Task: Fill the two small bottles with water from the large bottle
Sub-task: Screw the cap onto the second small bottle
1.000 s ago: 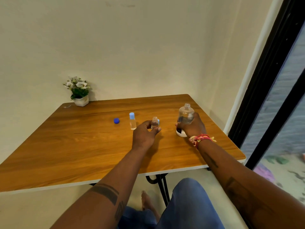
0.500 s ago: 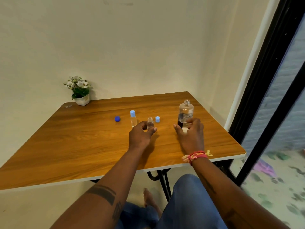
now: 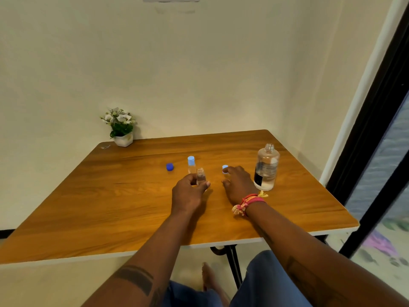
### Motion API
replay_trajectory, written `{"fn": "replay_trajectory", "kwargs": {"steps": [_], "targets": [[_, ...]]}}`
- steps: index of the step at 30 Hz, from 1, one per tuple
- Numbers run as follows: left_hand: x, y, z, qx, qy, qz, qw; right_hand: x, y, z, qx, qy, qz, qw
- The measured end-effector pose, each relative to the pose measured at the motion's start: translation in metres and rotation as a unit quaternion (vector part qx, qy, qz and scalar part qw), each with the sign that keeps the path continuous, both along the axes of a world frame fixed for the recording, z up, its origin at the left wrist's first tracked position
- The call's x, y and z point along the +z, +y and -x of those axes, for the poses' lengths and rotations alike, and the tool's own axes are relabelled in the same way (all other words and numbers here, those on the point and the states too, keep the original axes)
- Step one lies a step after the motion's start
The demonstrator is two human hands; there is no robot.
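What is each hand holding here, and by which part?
Left hand pinches the uncapped small bottle by its body. Right hand holds nothing, fingertips at the light blue cap.

Left hand (image 3: 188, 194) gripping an open small bottle (image 3: 201, 176) standing on the wooden table (image 3: 110, 207), capped small bottle (image 3: 191, 165) standing just beyond it, right hand (image 3: 240, 185) touching a light blue cap (image 3: 225, 168) with a fingertip, large bottle (image 3: 266, 167) standing uncapped just right of this hand, dark blue cap (image 3: 169, 167) lying left of the bottles

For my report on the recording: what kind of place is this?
Probably a room corner in a home, not a lab: a wooden table against plain walls, a small potted plant, and a dark-framed glass door to the right.
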State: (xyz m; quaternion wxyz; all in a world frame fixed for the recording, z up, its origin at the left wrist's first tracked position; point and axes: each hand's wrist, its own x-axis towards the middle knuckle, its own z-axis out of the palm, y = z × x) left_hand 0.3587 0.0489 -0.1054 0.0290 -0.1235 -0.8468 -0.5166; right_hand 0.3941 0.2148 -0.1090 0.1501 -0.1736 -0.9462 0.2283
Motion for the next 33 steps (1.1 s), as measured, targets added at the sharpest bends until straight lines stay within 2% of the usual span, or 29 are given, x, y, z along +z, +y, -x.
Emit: {"fn": "replay_trajectory", "kwargs": {"steps": [8,10,12,14,16,18,21,26,29,33], "targets": [[-0.013,0.003,0.019,-0.016,0.019,0.028,0.999,0.013,0.0,0.056,-0.01,-0.111,-0.151,0.982],[-0.013,0.002,0.02,-0.023,0.018,0.031,0.999,0.019,-0.003,0.055,-0.005,-0.067,-0.111,0.992],[-0.016,-0.001,0.018,-0.029,0.025,0.036,0.999,0.027,-0.008,0.047,0.019,0.004,-0.01,1.0],[-0.019,-0.002,0.015,-0.034,0.038,0.039,0.998,0.041,-0.014,0.035,0.066,0.055,0.08,0.993],[-0.02,-0.001,0.012,-0.035,0.04,0.04,0.998,0.055,-0.018,0.023,0.12,0.062,0.112,0.985],[-0.021,0.0,0.011,-0.033,0.035,0.039,0.998,0.065,-0.023,0.015,0.159,0.039,0.079,0.983],[-0.019,0.0,0.01,-0.036,0.032,0.05,0.998,0.073,-0.031,0.015,0.19,-0.007,-0.026,0.981],[-0.016,-0.001,0.009,-0.037,0.033,0.07,0.996,0.083,-0.039,0.024,0.233,-0.086,-0.144,0.958],[-0.017,-0.001,0.009,-0.034,0.039,0.076,0.996,0.086,-0.039,0.034,0.232,-0.104,-0.203,0.946],[-0.016,-0.001,0.01,-0.029,0.03,0.073,0.996,0.087,-0.042,0.043,0.181,-0.129,-0.237,0.946]]}}
